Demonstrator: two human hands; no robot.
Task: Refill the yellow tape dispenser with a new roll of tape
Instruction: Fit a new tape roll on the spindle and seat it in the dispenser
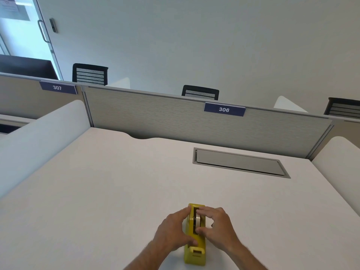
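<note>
The yellow tape dispenser (195, 256) stands on the white desk (116, 191) near its front edge, its cutter end toward me. A roll of clear tape (198, 221) sits in its slot. My left hand (171, 230) grips the dispenser's left side, with fingers at the far end and thumb on the near top. My right hand (217, 227) pinches the tape roll between forefinger and thumb from the right.
A grey flip-lid cable box (240, 162) is set into the desk at the back right. Grey partition panels (175, 117) labelled 306 and 307 close the back; white side dividers (39, 145) flank the desk. Black chairs stand beyond the partition.
</note>
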